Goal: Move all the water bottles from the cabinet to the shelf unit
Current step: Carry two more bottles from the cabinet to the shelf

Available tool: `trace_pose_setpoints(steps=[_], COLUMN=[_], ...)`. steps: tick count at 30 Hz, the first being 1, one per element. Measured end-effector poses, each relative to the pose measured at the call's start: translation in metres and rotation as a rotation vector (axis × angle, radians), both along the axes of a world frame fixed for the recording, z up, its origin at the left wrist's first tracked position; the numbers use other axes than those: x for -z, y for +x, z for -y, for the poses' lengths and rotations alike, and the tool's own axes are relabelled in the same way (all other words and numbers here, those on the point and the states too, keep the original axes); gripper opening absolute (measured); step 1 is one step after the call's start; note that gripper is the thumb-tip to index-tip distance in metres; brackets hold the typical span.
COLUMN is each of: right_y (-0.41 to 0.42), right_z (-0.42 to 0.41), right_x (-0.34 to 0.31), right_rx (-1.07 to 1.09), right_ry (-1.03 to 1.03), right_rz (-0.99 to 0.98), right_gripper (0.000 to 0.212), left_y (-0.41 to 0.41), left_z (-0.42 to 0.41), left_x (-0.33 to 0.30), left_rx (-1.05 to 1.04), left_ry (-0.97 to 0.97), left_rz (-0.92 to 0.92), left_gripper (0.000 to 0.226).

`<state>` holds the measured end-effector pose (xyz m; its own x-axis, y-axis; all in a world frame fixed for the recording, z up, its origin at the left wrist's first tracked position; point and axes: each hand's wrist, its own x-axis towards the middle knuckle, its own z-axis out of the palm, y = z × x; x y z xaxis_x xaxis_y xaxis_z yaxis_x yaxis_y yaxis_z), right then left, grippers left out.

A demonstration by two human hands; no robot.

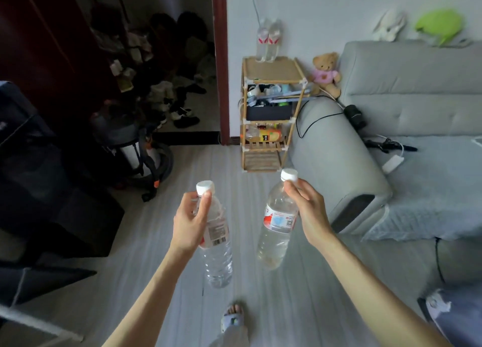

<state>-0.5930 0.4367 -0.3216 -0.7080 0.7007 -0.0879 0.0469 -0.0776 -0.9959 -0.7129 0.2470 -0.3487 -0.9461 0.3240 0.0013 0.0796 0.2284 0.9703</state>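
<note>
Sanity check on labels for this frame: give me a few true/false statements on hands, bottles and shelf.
1. Each hand holds a bottle near its cap. True: left hand grips the left bottle, right hand grips the right bottle.
2. The shelf top is bare. False: two bottles stand on it.
3. The caps are blue. False: both are white.
4. A teddy bear sits between shelf and sofa. True.
5. The held bottles rest on the floor. False: they hang in the air.

Two bottles [268, 40] stand on the shelf unit [271, 112], sofa [407, 99] to its right, doorway [167, 60] left.
</note>
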Motion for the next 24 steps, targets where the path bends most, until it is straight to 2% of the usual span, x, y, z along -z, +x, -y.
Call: trace_pose_setpoints(steps=[5, 13, 16, 21, 24], right_y=[-0.069, -0.158, -0.194, -0.255, -0.293], right_z=[-0.085, -0.224, -0.286, -0.392, -0.444], right_x=[-0.011, -0.005, -0.002, -0.019, -0.033], right_rx=[0.081, 0.131, 0.11, 0.039, -0.007], right_ry=[-0.007, 0.015, 0.018, 0.058, 0.084], right_rz=[0.001, -0.005, -0.003, -0.004, -0.016], right_gripper=[0.03, 0.02, 0.021, 0.008, 0.007], left_y=[-0.09, -0.184, -0.217, -0.273, -0.306], left_z=[-0.094, -0.236, -0.295, -0.389, -0.436], left_x=[-0.022, -0.014, -0.01, -0.022, -0.035], left_rx=[0.109, 0.159, 0.153, 0.096, 0.069], left_ry=[-0.028, -0.002, -0.014, -0.012, 0.03], left_rz=[-0.04, 0.002, 0.003, 0.005, 0.003], left_gripper=[0.044, 0.059, 0.056, 0.051, 0.041])
